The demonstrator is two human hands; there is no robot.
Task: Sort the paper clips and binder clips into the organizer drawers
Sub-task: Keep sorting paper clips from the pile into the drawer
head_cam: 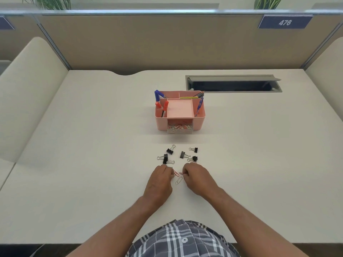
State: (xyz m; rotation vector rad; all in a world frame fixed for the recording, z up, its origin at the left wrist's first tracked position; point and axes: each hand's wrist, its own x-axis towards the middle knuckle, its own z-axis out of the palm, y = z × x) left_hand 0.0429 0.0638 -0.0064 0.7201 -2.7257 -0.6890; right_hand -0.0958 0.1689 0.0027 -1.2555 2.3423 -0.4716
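on the white desk (92, 145), close to the person, lie the last loose paper clips: a silver paper clip (178, 180) flat on the surface between the two hands, a red paper clip (176, 173) at the left fingertips and another red clip (181, 173) at the right fingertips. the left hand (160, 179) rests knuckles-up with its fingers curled down, pinching at the first red clip; the right hand (196, 178) mirrors it, fingers curled and pinching the second one. the hands are near each other but apart, with the silver clip in the gap.

just beyond the hands sits a scatter of black binder clips (182, 154), five in all: one (170, 150) at the far left, a longer one (165, 158) just beyond the left hand's knuckles, one in the middle, and two on the right (194, 150) (194, 158), the nearer of them close to the right hand. their wire handles are spread out on the desk.

farther out stands the pink organizer (161, 123). its clear drawer (180, 129) at the front is pulled partly out and holds a heap of mixed-colour paper clips. the upper compartments hold pens and markers (164, 107) on the left, pencils (193, 96) at the back, and a blue pen (200, 104) on the right; the square middle tray (180, 108) shows only its pink floor.

behind it, a grey cable hatch (233, 83) is set into the desk, and a beige partition (148, 39) carries a plate reading 476 (284, 22). a plaid shirt (181, 240) fills the near edge.
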